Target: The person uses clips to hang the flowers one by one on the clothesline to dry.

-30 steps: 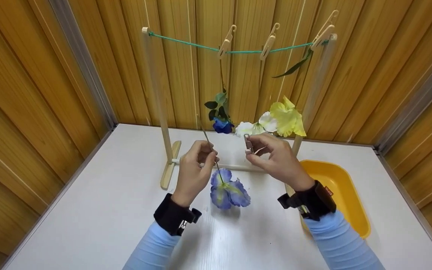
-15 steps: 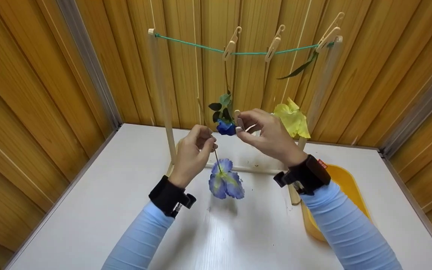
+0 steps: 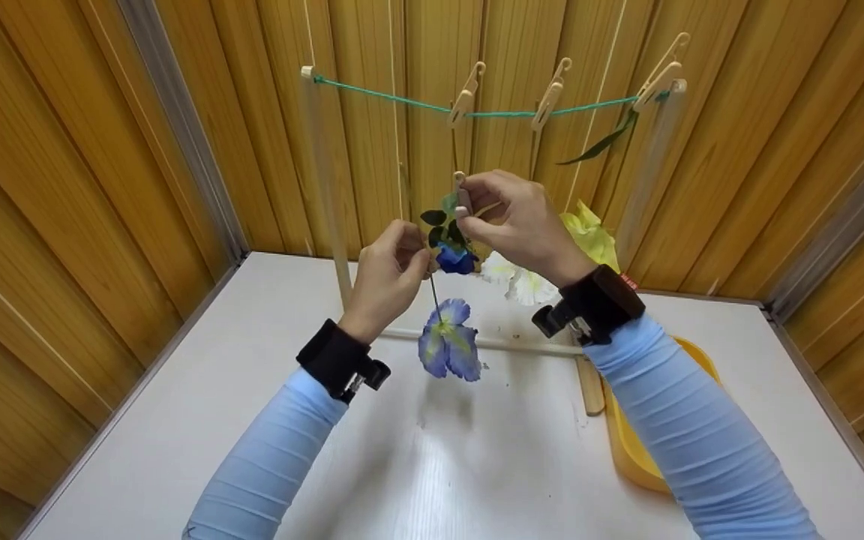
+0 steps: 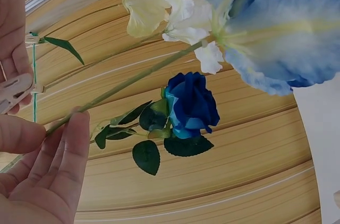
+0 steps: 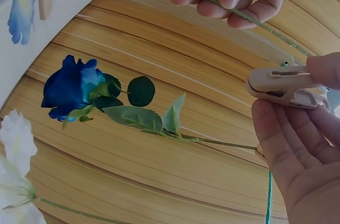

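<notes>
My left hand (image 3: 391, 274) pinches the green stem (image 4: 127, 83) of a purple-blue flower (image 3: 448, 341), whose bloom hangs downward above the table. Between thumb and fingers, my right hand (image 3: 518, 217) holds a beige clothespin (image 5: 281, 83), seen from the side in the right wrist view. Behind the hands a blue rose (image 4: 191, 104) hangs head down from the green line (image 3: 503, 115) by another clothespin (image 3: 466, 97). To its right, a white flower (image 3: 526, 281) is partly hidden by my right hand, and a yellow flower (image 3: 589, 232) by my right wrist.
The line runs between two posts of a wooden rack, left post (image 3: 325, 187) and right post (image 3: 653, 165). More clothespins (image 3: 552, 97) sit along it; a long green leaf (image 3: 601, 146) hangs at the right end. A yellow bin (image 3: 631, 450) stands at right, partly under my forearm.
Both hands have risen toward the line, lifting the purple-blue flower and the clothespin. My right hand has also moved left, now in front of the rose's stem. The view has shifted slightly.
</notes>
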A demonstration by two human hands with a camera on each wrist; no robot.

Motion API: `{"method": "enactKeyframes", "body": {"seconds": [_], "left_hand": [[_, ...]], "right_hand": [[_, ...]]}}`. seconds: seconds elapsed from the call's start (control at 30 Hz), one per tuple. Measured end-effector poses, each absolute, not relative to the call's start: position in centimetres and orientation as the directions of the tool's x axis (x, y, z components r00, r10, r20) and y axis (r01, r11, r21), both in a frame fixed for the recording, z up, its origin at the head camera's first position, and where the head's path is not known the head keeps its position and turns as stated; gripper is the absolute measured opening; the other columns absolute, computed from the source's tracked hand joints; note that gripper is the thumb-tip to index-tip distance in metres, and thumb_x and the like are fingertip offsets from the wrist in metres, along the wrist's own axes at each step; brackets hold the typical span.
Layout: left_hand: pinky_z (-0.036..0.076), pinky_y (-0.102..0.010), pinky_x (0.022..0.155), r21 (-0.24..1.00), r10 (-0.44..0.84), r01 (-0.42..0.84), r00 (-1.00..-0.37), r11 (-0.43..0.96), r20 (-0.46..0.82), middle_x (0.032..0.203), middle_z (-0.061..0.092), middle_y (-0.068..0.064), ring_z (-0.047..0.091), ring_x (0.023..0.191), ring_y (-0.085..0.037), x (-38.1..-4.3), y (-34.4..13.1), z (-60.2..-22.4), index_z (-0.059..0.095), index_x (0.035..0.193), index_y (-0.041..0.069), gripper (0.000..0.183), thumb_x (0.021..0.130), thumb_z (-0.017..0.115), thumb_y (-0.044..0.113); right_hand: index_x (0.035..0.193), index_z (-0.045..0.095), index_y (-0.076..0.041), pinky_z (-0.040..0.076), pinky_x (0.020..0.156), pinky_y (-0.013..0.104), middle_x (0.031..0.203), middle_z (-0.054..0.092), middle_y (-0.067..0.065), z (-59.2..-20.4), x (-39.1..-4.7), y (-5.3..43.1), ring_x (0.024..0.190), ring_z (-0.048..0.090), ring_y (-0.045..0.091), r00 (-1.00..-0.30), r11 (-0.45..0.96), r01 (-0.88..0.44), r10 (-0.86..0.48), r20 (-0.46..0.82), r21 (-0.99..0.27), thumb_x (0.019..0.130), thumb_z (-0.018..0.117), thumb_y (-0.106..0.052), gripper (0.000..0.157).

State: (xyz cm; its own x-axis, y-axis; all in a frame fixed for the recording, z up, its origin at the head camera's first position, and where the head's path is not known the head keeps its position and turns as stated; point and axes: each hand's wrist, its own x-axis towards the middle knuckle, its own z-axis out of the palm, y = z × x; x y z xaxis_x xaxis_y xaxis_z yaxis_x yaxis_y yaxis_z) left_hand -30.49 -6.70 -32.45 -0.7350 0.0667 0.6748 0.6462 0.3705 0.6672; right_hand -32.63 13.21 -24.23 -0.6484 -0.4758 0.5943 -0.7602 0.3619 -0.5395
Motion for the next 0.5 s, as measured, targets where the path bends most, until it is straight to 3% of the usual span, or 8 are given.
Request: {"method": "enactKeyframes", "body": {"seconds": [0.3, 0.5], "left_hand": [[0.058, -0.034, 0.072, 0.685, 0.052, 0.607, -0.763, 0.404, 0.645, 0.093, 0.07, -0.017, 0.07, 0.081, -0.028, -31.7, -6.9, -30.6, 0.06, 0.108, -0.003, 0.011, 0.097, 0.058, -0.005], [0.057, -0.027, 0.065, 0.735, 0.05, 0.558, -0.808, 0.386, 0.587, 0.091, 0.067, -0.016, 0.07, 0.077, -0.031, -32.9, -7.4, -29.6, 0.057, 0.108, -0.003, 0.012, 0.097, 0.053, -0.008]], "right_hand": [[0.122, 0.068, 0.004, 0.059, 0.085, 0.03, 0.108, 0.072, 0.014, -22.4, -34.4, 11.4, 0.094, 0.071, 0.022, -0.653, 0.332, -0.757, -0.428, 0.625, -0.563, 0.092, 0.069, -0.002, 0.03], [0.122, 0.067, 0.004, 0.057, 0.088, 0.028, 0.107, 0.071, 0.013, -20.9, -35.5, 10.0, 0.095, 0.069, 0.018, -0.679, 0.299, -0.732, -0.403, 0.614, -0.612, 0.093, 0.067, -0.001, 0.03]]}}
